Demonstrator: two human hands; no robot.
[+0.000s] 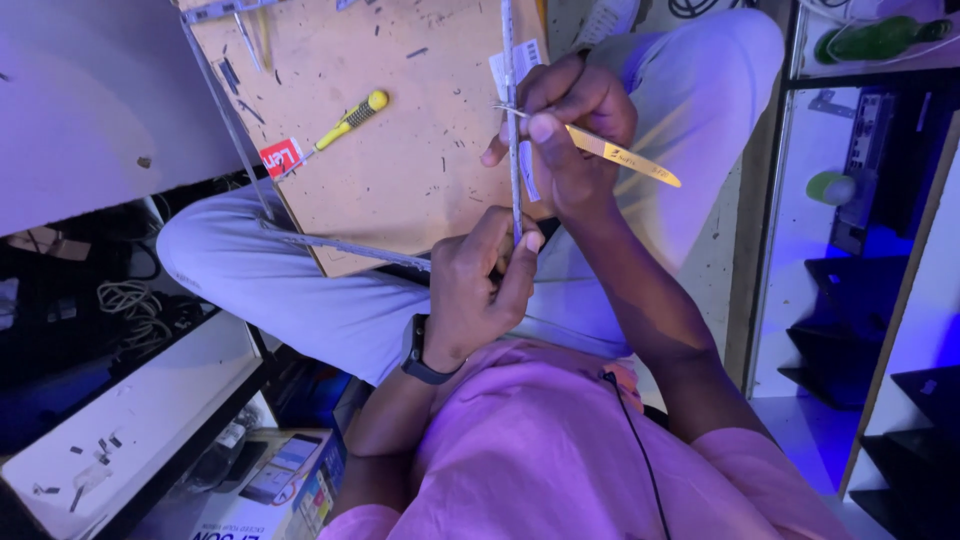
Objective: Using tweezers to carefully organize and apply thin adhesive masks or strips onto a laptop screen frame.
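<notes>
Head view: we look down at 1 person seated cross-legged with a tan board resting across the lap. A thin metal frame stands on edge along the board's right edge, with another strip running along the near edge. Our left hand is closed in a pinch around the frame's lower end at the board's near right corner. Our right hand is curled tight around a slim yellow pry tool, its flat metal tip set against the strip.

We judge the risks plain: the narrow strip could bend or kink if the tip levers too hard, the tool could skid off the smooth metal toward the left hand's fingers, and the board, carried only on the knees, could tilt and shed its load.

The board is matte and rough, speckled with dark shavings. A yellow-handled screwdriver lies toward its far left, next to a small red card. A dark wristband circles the left wrist.
</notes>
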